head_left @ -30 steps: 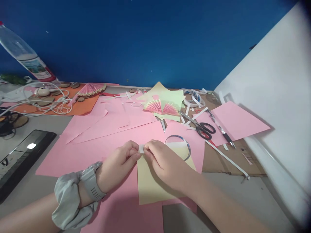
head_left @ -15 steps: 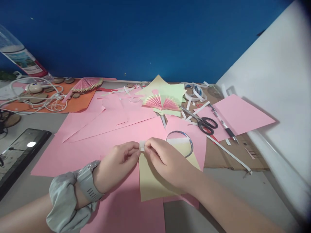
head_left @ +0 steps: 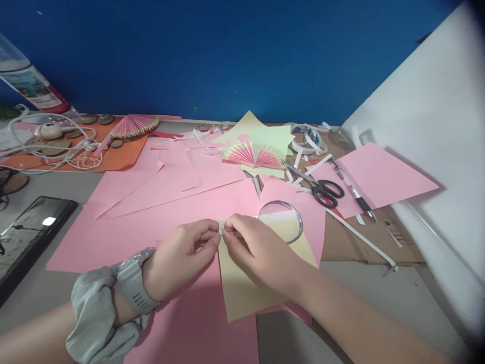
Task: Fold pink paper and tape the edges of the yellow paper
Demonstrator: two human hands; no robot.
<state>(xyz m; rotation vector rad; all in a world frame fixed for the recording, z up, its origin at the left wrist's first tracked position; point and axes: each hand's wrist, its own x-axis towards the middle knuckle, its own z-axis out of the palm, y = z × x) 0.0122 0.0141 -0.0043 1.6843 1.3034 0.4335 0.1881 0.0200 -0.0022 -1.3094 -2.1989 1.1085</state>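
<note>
My left hand point(head_left: 193, 245) is closed in a pinch at the upper left corner of a yellow sheet of paper point(head_left: 253, 290). Close beside it, my right hand point(head_left: 252, 240) pinches the same edge. A short piece of white tape point(head_left: 222, 225) shows between the fingertips of both hands; exactly how each finger grips it is hidden. Along the sheet's top edge runs a white band, partly covered by my right hand. A thin, nearly used-up tape roll point(head_left: 301, 222) lies on this sheet, right of my right hand.
Pink sheets point(head_left: 129, 242) spread beneath the yellow one. Black-handled scissors point(head_left: 328, 193), a pen point(head_left: 356, 194) and paper strips lie at right on cardboard point(head_left: 364, 242). Pleated paper fans point(head_left: 253, 155) lie farther back. A phone point(head_left: 34, 237), cable and bottle point(head_left: 36, 86) are at left.
The yellow sheet has turned slightly, its lower edge swinging right. Both hands stay pinched at its corner, and less white tape shows between them. The view has shifted a little.
</note>
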